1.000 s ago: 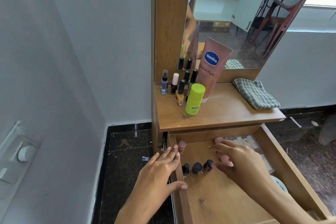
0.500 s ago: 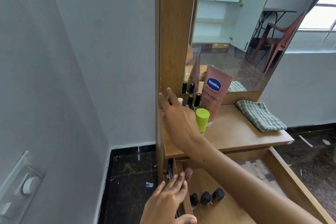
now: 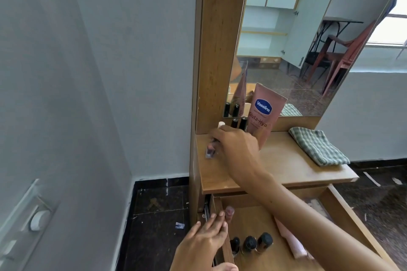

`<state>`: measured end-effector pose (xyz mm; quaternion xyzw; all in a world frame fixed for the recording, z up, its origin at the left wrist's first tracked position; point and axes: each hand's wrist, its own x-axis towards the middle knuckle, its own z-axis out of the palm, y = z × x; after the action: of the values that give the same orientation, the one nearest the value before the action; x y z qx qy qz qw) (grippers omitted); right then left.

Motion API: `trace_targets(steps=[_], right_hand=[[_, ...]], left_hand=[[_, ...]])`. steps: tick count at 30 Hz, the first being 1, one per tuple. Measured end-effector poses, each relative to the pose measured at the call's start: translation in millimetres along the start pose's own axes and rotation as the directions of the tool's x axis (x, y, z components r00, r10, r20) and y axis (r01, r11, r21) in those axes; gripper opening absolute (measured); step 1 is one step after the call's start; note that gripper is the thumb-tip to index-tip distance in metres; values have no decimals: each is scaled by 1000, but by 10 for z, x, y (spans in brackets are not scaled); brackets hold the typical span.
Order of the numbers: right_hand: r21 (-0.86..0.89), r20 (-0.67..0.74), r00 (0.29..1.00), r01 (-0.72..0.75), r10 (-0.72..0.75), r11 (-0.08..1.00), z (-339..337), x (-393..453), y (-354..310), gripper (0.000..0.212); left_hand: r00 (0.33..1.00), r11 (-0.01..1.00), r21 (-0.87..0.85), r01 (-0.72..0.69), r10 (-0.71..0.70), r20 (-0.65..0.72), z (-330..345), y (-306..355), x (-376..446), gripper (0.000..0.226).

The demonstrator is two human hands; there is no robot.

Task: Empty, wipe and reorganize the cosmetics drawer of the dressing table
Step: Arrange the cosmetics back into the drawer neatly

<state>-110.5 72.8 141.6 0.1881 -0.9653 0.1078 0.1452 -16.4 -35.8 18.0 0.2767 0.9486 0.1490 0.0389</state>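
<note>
My right hand (image 3: 234,147) reaches across to the back left of the dressing table top (image 3: 279,169) and pinches a small purple bottle (image 3: 209,153), which looks blurred. Behind the hand stand a white-capped bottle (image 3: 221,124), two black-capped bottles (image 3: 239,122) and a pink Vaseline tube (image 3: 264,116). Below, the drawer (image 3: 343,211) is pulled out. It holds three dark-capped nail polish bottles (image 3: 250,244), a small pink bottle (image 3: 229,213) and a pink tube (image 3: 290,242). My left hand (image 3: 204,242) rests with straight fingers on the drawer's left wall.
A folded green checked cloth (image 3: 317,147) lies at the right of the table top. The mirror (image 3: 297,50) rises behind it. A grey wall with a switch plate (image 3: 33,222) closes in on the left, over a dark tiled floor (image 3: 154,215).
My right hand left the drawer, rose to the table top's back left and took hold of the small purple bottle. My left hand stayed on the drawer's wall. The view tilted up.
</note>
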Motion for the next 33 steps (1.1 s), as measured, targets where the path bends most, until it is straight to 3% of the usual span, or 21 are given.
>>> trace_targets(steps=[2,4,5,10,20,33], right_hand=[[82,-28,999,31,-29,996,-104,-252,105,15],[133,-73,997,49,-40,990,-218,-523,222,12],[161,-91,995,56,-41,985,-262,-645,286,11],[216,-64,998,-8,22,976,-282,-1063,555,20],[121,197,968,-181,155,976,449,-1077,707,10],[97,238,965,-136,109,986,541,-1020,678,13]], left_hand=[[997,999,26,39,-41,70,-53,31,-18,59],[998,999,-41,1,1,59,26,1,-27,103],[994,996,-73,44,-37,98,66,7,-50,111],[990,990,-112,81,-68,120,8,69,-88,82],[992,979,-172,113,-103,67,-42,118,-138,83],[993,973,-198,116,-110,38,-38,125,-145,84]])
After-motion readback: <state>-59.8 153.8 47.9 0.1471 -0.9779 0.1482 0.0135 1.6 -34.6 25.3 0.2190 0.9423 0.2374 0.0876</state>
